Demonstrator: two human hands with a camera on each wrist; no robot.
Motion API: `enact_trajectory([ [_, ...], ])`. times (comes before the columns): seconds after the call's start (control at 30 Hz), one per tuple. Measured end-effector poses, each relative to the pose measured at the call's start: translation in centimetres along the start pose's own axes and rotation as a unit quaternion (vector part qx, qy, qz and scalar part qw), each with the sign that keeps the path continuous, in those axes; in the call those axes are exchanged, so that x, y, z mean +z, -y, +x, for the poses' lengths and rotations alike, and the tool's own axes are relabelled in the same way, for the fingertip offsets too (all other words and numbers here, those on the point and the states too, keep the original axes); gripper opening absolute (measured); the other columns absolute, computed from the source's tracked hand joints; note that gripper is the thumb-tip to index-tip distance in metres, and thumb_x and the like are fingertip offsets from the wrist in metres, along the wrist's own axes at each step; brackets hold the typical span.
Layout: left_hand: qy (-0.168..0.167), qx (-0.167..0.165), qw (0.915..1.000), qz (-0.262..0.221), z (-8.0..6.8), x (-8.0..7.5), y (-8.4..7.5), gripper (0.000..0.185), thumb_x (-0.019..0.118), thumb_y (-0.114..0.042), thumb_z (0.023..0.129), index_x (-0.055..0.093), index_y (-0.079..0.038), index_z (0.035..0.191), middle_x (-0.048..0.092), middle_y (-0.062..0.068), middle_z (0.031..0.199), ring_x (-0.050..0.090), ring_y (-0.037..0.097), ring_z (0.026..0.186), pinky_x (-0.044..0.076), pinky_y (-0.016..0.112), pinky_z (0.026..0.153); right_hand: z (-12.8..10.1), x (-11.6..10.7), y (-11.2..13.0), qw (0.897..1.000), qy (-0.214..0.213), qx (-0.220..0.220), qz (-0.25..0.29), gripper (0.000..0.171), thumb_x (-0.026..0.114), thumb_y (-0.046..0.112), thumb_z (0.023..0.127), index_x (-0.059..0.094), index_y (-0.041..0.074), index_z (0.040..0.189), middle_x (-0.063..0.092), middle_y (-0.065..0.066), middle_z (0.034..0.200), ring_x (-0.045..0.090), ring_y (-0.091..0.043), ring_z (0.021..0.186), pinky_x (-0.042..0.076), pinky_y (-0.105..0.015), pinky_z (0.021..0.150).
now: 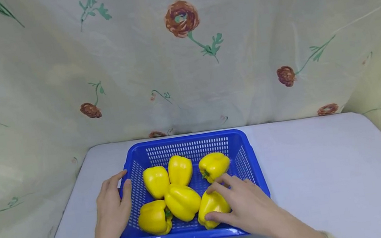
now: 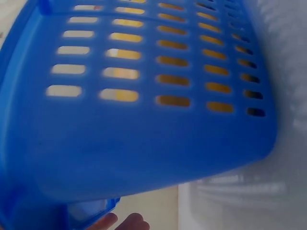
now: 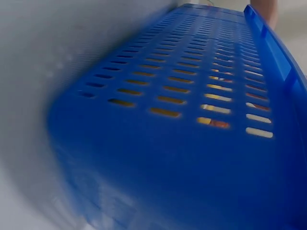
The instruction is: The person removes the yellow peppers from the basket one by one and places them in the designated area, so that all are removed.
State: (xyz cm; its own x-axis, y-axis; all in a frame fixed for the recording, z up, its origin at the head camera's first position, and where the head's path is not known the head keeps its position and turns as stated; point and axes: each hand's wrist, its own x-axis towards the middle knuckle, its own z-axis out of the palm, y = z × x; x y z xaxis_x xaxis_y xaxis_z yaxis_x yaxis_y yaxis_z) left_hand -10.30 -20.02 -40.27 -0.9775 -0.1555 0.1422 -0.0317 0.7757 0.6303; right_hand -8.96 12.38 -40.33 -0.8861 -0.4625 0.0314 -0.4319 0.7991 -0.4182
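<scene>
In the head view, several yellow bell peppers [image 1: 183,202] lie in a blue plastic basket [image 1: 196,235]. My right hand [image 1: 244,203] reaches over the basket's front right part. Its thumb and fingers curve around the front right bell pepper [image 1: 213,205] and partly cover it. Another bell pepper [image 1: 215,164] lies on its side just behind those fingers. At the basket's left rim is my left hand [image 1: 111,207], with thumb and fingertips touching the rim. Fingertips of a hand [image 2: 132,223] show below the basket in the left wrist view.
The basket stands on a white table [image 1: 329,172], whose surface extends to its right. A curtain [image 1: 239,47] printed with flowers hangs behind and at both sides. Slotted basket walls [image 3: 158,143] fill most of both wrist views.
</scene>
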Motion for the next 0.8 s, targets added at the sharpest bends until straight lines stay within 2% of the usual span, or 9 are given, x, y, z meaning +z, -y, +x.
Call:
enact_trajectory([
  [0.1,-0.003,-0.006,1.0,0.002,0.1,0.3,0.0,0.045,0.049,-0.02,0.114,0.055,0.003,0.152,0.052,0.034,0.153,0.063,0.054,0.13,0.057,0.067,0.106,0.4,0.0,0.4,1.0,0.01,0.013,-0.006,0.061,0.078,0.071,0.087,0.072,0.028,0.131,0.066,-0.002,0.139,0.069,-0.027,0.114,0.057,-0.071,0.101],
  [0.23,-0.002,-0.011,0.9999,0.008,0.3,0.5,0.0,0.044,0.049,-0.016,0.114,0.054,0.002,0.153,0.053,0.034,0.153,0.06,0.055,0.135,0.055,0.067,0.109,0.6,-0.1,0.7,1.0,0.014,0.017,-0.017,0.064,0.086,0.066,0.081,0.073,0.025,0.129,0.068,-0.004,0.134,0.068,-0.026,0.107,0.06,-0.066,0.095],
  [0.33,0.001,-0.012,0.9998,0.013,0.3,0.6,0.0,0.044,0.049,-0.013,0.113,0.053,0.002,0.155,0.052,0.035,0.153,0.059,0.055,0.137,0.053,0.067,0.111,0.8,-0.2,1.0,1.0,0.017,0.013,-0.021,0.062,0.089,0.062,0.082,0.074,0.024,0.129,0.069,-0.005,0.131,0.068,-0.027,0.104,0.06,-0.063,0.092],
  [0.47,0.002,-0.01,0.9997,0.021,0.3,0.8,-0.1,0.044,0.048,-0.012,0.114,0.052,0.003,0.155,0.052,0.035,0.152,0.061,0.054,0.135,0.054,0.065,0.11,0.8,-0.4,1.2,0.999,0.037,0.003,-0.017,0.052,0.085,0.057,0.088,0.076,0.029,0.13,0.069,-0.009,0.138,0.07,-0.035,0.116,0.056,-0.075,0.099],
  [0.63,-0.002,0.001,0.9995,0.033,0.2,0.9,-0.2,0.044,0.047,-0.011,0.114,0.051,0.004,0.155,0.054,0.035,0.15,0.064,0.053,0.131,0.056,0.063,0.108,0.8,-0.5,1.2,0.997,0.07,-0.006,-0.002,0.037,0.081,0.047,0.095,0.078,0.034,0.129,0.062,-0.013,0.153,0.065,-0.043,0.131,0.046,-0.088,0.103],
  [0.8,0.003,-0.002,0.9996,0.03,0.2,0.9,-0.3,0.045,0.046,-0.011,0.115,0.049,0.004,0.157,0.052,0.035,0.151,0.061,0.053,0.134,0.054,0.063,0.111,1.1,-0.6,1.2,0.997,0.07,-0.009,-0.009,0.046,0.089,0.048,0.087,0.078,0.031,0.128,0.064,-0.012,0.152,0.066,-0.043,0.132,0.047,-0.085,0.104],
])
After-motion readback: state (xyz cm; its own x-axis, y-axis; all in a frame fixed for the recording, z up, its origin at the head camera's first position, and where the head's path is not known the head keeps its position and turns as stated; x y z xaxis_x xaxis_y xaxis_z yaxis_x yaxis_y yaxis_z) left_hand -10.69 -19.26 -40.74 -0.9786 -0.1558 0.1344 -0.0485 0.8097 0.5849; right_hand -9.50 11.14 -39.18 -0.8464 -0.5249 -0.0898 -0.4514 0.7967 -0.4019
